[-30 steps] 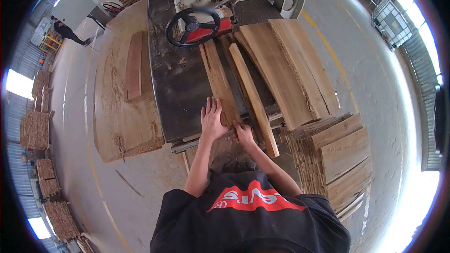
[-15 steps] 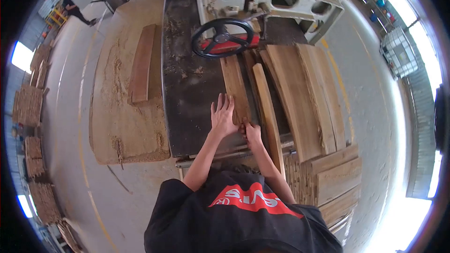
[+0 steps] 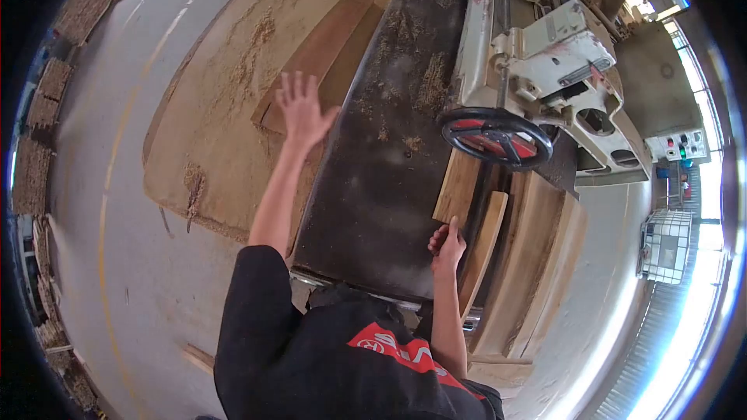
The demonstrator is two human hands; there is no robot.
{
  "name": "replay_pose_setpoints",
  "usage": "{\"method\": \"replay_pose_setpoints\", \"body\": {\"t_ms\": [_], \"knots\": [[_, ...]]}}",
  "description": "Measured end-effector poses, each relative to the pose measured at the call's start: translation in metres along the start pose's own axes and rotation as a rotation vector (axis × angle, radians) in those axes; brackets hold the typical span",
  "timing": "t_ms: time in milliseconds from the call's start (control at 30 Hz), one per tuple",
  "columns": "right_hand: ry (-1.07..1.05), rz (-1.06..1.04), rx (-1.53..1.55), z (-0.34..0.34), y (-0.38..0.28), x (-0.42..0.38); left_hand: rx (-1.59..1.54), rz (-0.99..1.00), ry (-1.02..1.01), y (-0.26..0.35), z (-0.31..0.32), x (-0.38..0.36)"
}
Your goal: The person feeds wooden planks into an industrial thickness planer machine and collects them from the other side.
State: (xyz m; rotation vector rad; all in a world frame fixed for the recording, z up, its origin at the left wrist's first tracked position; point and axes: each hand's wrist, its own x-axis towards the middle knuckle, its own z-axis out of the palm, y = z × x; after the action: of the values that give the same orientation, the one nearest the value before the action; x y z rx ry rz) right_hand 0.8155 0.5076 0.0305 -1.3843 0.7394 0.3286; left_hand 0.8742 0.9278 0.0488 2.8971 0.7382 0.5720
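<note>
My left hand is open with fingers spread, reaching over the side table close to a reddish-brown board. At the near end of a short wooden board, my right hand is closed, its thumb on the end and its fingers curled below. That board lies on the dark machine table, its far end hidden under the black handwheel. Just right of it rests a narrow, pale wooden strip.
Wide planks lie to the right of the strip. The woodworking machine stands over the far end of the dark table. Sawdust covers parts of the wooden side table. Stacked timber lines the left side.
My left hand has left the short board and swung left over the side table. My right hand stays at the board's near end, while the board reaches farther under the handwheel. The view has turned.
</note>
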Motion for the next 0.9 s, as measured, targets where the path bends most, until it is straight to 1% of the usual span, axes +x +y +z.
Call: {"method": "replay_pose_setpoints", "body": {"t_ms": [33, 100, 133, 167, 233, 333, 433, 500, 533, 567, 633, 700, 733, 833, 867, 900], "knots": [[0.021, 0.018, -0.026, 0.003, -0.007, 0.002, 0.066, -0.102, -0.007, -0.016, -0.001, 0.013], [-0.017, 0.02, -0.007, 0.002, -0.01, 0.011, -0.023, -0.13, -0.125, -0.058, 0.025, 0.03], [-0.019, 0.033, 0.005, 0.002, -0.011, 0.013, -0.066, -0.142, -0.178, -0.064, 0.024, 0.036], [-0.023, 0.045, 0.021, 0.003, -0.012, 0.014, -0.079, -0.164, -0.19, -0.066, 0.023, 0.038], [-0.106, -0.022, 0.02, 0.002, -0.005, 0.01, -0.099, -0.196, -0.217, -0.065, 0.013, 0.042], [-0.169, -0.065, -0.013, -0.011, 0.009, -0.007, -0.151, -0.25, -0.233, -0.043, -0.007, 0.029], [-0.223, -0.113, -0.089, -0.025, 0.025, -0.036, -0.817, -0.449, -0.253, -0.037, 0.007, -0.011], [-0.231, -0.165, -0.155, -0.034, 0.046, -0.061, -1.487, -0.599, -0.357, -0.017, -0.031, -0.053], [-0.279, -0.186, -0.186, -0.037, 0.053, -0.071, -1.809, -0.643, -0.452, -0.011, -0.043, -0.072], [-0.327, -0.2, -0.215, -0.04, 0.06, -0.081, -2.102, -0.729, -0.565, -0.006, -0.054, -0.091], [-0.401, -0.227, -0.29, -0.051, 0.086, -0.115, -2.506, -0.523, -0.694, -0.004, -0.035, -0.135], [-0.461, -0.302, -0.397, -0.058, 0.095, -0.131, -2.736, -0.505, -0.749, 0.033, -0.069, -0.177], [-0.453, -0.369, -0.488, -0.064, 0.105, -0.139, -2.854, -0.488, -0.785, 0.049, -0.083, -0.193], [-0.503, -0.431, -0.563, -0.085, 0.118, -0.166, -3.019, -0.469, -0.807, 0.069, -0.076, -0.234], [-0.516, -0.47, -0.605, -0.092, 0.124, -0.166, -2.991, -0.472, -0.776, 0.074, -0.078, -0.247], [-0.481, -0.517, -0.633, -0.1, 0.126, -0.168, -2.962, -0.47, -0.742, 0.079, -0.08, -0.259]]}}
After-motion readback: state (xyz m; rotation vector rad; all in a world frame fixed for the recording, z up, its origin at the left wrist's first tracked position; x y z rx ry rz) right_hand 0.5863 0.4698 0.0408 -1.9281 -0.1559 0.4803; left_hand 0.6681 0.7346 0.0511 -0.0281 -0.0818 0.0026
